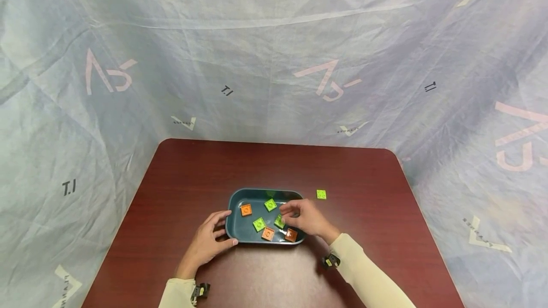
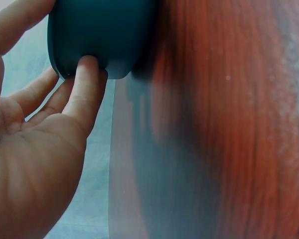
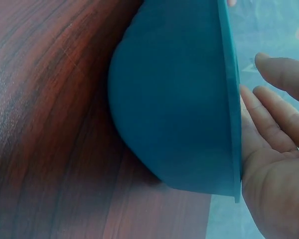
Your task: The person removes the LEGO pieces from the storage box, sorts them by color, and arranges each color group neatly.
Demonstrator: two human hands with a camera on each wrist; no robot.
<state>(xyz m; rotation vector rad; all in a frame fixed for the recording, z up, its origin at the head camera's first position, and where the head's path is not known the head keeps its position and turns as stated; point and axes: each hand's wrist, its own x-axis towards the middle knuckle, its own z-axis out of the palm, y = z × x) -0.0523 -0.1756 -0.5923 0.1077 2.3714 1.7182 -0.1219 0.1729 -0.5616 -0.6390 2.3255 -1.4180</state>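
Observation:
A dark teal tray [image 1: 239, 236] stands on the table with small square toy bricks inside. My left hand [image 1: 205, 241] grips its left end, thumb at the near corner and fingers along the side; the left wrist view shows fingertips against the tray's wall [image 2: 99, 30]. My right hand [image 1: 309, 217] is over the tray's right end, thumb and fingers apart around nothing in the right wrist view. Beneath its fingertips lies a green brick [image 1: 278, 222], partly covered. Also in the tray are green bricks [image 1: 259, 224] and orange bricks [image 1: 246, 210], one orange brick [image 1: 291, 235] near the right hand.
One more green brick [image 1: 321, 194] lies on the table beyond the tray's right end, studs up. The reddish-brown wooden table [image 1: 205, 165] has rounded far corners. Grey printed cloth [image 1: 265, 61] hangs behind it and at both sides.

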